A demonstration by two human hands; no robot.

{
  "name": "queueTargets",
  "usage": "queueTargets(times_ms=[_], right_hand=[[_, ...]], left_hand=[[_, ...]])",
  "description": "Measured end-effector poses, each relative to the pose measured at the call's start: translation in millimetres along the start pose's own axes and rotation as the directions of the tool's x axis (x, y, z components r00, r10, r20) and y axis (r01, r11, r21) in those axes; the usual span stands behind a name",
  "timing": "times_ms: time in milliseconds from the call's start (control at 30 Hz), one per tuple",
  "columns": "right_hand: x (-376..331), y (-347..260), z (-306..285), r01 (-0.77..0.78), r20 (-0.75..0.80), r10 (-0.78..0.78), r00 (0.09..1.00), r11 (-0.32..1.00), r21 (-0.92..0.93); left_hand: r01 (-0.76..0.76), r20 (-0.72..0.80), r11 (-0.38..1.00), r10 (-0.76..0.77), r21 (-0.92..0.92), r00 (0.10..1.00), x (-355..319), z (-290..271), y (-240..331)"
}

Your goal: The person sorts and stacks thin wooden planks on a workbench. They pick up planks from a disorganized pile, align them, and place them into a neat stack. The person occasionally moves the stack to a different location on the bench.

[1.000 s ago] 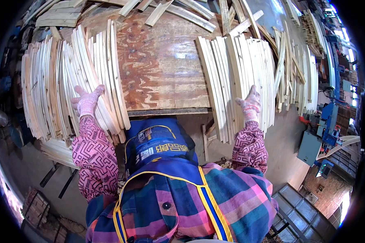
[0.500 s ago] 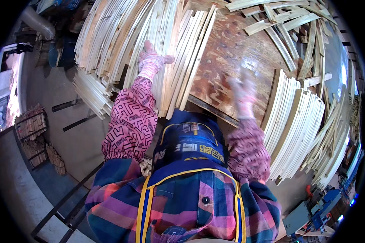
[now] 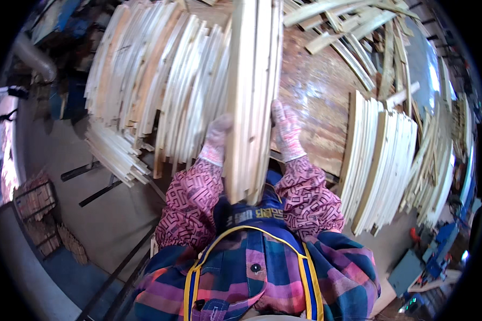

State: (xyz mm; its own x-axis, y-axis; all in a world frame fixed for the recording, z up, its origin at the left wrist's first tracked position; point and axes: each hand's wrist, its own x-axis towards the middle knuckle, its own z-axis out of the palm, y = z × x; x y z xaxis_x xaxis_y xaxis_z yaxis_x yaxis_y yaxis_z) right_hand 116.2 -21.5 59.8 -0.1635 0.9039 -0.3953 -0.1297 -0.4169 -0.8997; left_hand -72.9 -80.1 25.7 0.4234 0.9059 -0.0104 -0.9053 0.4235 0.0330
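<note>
A cluttered wood workshop fills the view: a worn plywood tabletop (image 3: 316,96) sits in the middle, with pale wooden strips heaped over it on both sides and a grey concrete floor (image 3: 112,214) below its near edge.

The two gloved hands press against a bundle of long wooden slats (image 3: 251,96) from opposite sides. The left hand (image 3: 218,136), in a pale knit glove, lies flat on the bundle's left face, fingers pointing up along the wood; the picture is blurred there, so how far the fingers curl round cannot be told. The right hand (image 3: 285,128), in the same kind of glove, lies open against the bundle's right face, fingers stretched upward, not wrapped round it. The bundle is thus clamped between the palms and runs from just above the person's chest straight up past the upper edge of the view, its lower end reaching down between the two pink patterned sleeves (image 3: 190,206).

Just beside the left hand, a broad left stack of curved slats (image 3: 155,91) leans across the table's edge, its lower ends overhanging the floor. Well apart on the other side, a right stack of slats (image 3: 383,166) also hangs over the table edge. Loose offcuts (image 3: 353,37) lie scattered at the far end of the tabletop. Blue machinery (image 3: 434,262) stands at the lower right.
</note>
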Motion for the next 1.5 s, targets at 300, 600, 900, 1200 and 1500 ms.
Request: queueTargets(times_ms=[300,600,900,1200,1500], right_hand=[[-15.7,42.7,-134.0,-0.279,-0.336,-0.102,0.936,0.366,-0.888],[-48.3,76.4,-195.6,-0.361,-0.327,0.263,0.908,0.888,-0.285],[-58.8,63.7,-199.9,-0.353,-0.022,0.367,0.930,0.874,-0.332],[-75.6,90.1,-175.4,-0.261,-0.043,0.278,0.960,0.821,-0.507],[-133.6,64.4,-187.4,-0.291,-0.471,-0.025,0.882,0.757,-0.585]], left_hand=[[0.661,-0.467,-0.555,0.469,0.505,0.750,51.2,-34.7,-117.5],[0.589,-0.501,-0.317,0.318,0.744,0.805,34.6,-79.4,-93.0],[0.664,-0.607,-0.412,0.280,0.624,0.744,39.0,-47.6,-96.4],[0.671,-0.531,-0.448,0.410,0.590,0.741,38.3,-46.1,-104.3],[0.725,-0.564,-0.413,0.457,0.551,0.688,58.4,-10.8,-111.6]])
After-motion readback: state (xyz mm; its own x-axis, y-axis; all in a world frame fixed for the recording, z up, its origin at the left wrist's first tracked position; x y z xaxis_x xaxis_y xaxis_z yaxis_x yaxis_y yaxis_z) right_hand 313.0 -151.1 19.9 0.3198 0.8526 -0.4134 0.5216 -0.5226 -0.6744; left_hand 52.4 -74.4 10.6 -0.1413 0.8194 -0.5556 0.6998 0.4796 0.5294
